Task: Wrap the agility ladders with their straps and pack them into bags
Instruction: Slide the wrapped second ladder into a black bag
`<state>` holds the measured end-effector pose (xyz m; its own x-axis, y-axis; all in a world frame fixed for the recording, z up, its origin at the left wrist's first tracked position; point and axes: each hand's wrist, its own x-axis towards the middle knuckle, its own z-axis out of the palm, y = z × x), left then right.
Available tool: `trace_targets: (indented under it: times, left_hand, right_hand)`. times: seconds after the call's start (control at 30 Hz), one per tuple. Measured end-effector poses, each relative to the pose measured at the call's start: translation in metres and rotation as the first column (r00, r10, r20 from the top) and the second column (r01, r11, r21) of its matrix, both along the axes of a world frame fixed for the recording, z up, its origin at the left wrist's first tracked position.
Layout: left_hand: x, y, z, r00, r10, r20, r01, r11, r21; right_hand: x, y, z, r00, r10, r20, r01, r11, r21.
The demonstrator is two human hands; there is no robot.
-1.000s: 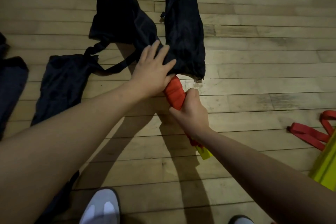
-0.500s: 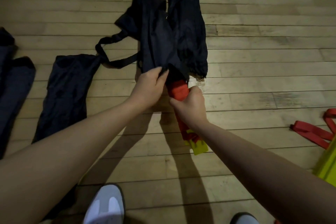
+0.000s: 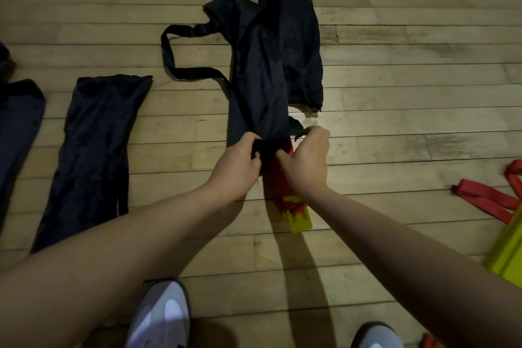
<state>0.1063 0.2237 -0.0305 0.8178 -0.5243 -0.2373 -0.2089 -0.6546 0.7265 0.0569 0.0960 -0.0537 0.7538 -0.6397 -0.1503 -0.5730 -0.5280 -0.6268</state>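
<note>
Both hands are working at frame centre on a wood-plank floor (image 3: 409,127). The left hand (image 3: 237,167) is pinching the gathered mouth of a black bag (image 3: 268,76), fingers curled into the fabric; the right hand (image 3: 306,161) is gripping the same mouth from the other side, fingers curled around the cloth edge. The bag is stretching away toward 12 o'clock, with its carry strap (image 3: 175,62) looping out at 10 o'clock. The wrapped agility ladder (image 3: 293,206), red strap wound around yellow rungs, is lying partly inside the bag mouth, its near end sticking out toward 6 o'clock between the wrists. A second black bag (image 3: 93,144) is lying flat at 9 o'clock, well apart, and another dark bag (image 3: 17,121) is showing at the left edge. At 3 o'clock, a loose red strap (image 3: 485,200) is lying beside another yellow ladder bundle (image 3: 505,251), partly cut off. Two white shoes (image 3: 161,316) are showing at 6 o'clock.
</note>
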Motion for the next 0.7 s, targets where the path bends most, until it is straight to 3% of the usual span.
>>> trace_targets:
  times: [0.1, 0.17, 0.27, 0.4, 0.7]
  left_hand:
    - [-0.01, -0.005, -0.002, 0.997, -0.082, 0.008, 0.082, 0.995, 0.057]
    - [-0.019, -0.008, -0.005, 0.977, -0.209, 0.033, 0.2, 0.963, 0.182]
    - [-0.034, -0.01, -0.01, 0.909, -0.415, 0.044, 0.354, 0.823, 0.445]
    - [-0.059, -0.015, -0.015, 0.861, -0.504, 0.067, 0.367, 0.708, 0.604]
    - [-0.046, -0.003, -0.009, 0.837, -0.504, 0.211, 0.337, 0.78, 0.527]
  right_hand:
    - [-0.002, -0.009, 0.01, 0.987, 0.154, 0.053, -0.151, 0.986, -0.065]
    - [-0.007, -0.018, 0.012, 0.967, 0.253, 0.035, -0.249, 0.964, -0.088]
    - [-0.017, -0.028, 0.012, 0.941, 0.33, 0.068, -0.328, 0.944, -0.047]
    - [-0.031, -0.032, 0.014, 0.92, 0.383, 0.083, -0.38, 0.924, -0.045]
    - [-0.026, -0.027, 0.017, 0.912, 0.407, 0.051, -0.4, 0.91, -0.108]
